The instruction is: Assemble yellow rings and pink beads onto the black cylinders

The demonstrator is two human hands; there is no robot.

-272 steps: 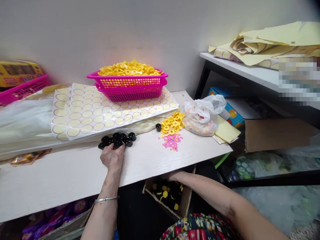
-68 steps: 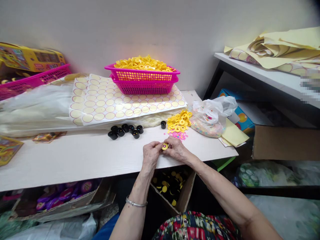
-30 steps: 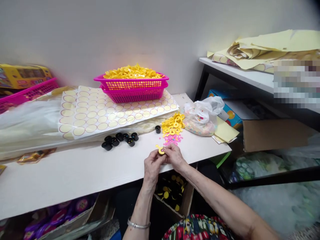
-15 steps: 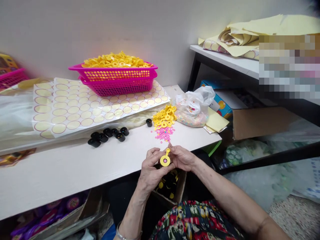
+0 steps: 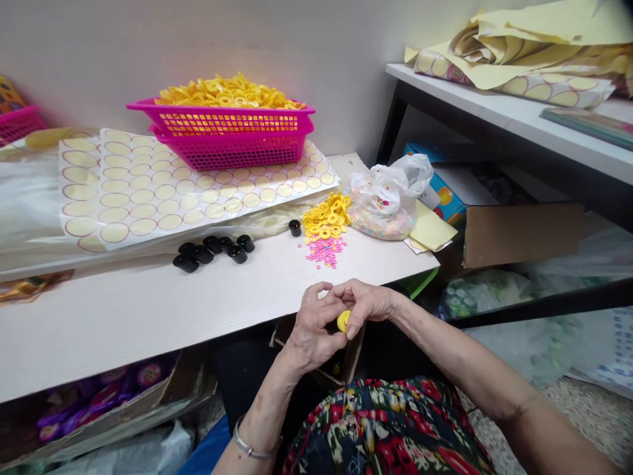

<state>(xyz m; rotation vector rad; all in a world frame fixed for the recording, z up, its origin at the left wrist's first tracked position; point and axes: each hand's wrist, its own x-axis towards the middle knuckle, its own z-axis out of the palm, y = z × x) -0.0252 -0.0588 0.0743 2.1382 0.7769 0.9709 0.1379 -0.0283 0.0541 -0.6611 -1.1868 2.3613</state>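
My left hand (image 5: 312, 326) and my right hand (image 5: 366, 302) meet just off the front edge of the white table (image 5: 148, 303), fingers closed together around a small yellow disc piece (image 5: 343, 320) that they press between them. Beyond them on the table lie a scatter of tiny pink beads (image 5: 322, 248), a small heap of yellow rings (image 5: 326, 220) and a cluster of black caps (image 5: 212, 249), with one more black cap (image 5: 295, 227) apart.
A pink basket (image 5: 222, 135) heaped with yellow rings stands on sheets of round stickers (image 5: 163, 191). A plastic bag (image 5: 388, 198) of beads lies at the table's right end. A cardboard box (image 5: 341, 359) sits under my hands. A shelf (image 5: 499, 112) holds paper sheets.
My hands have drawn back from the table toward my lap. The yellow piece, earlier seen flat with its tab up, is now squeezed between both hands. The view has shifted.
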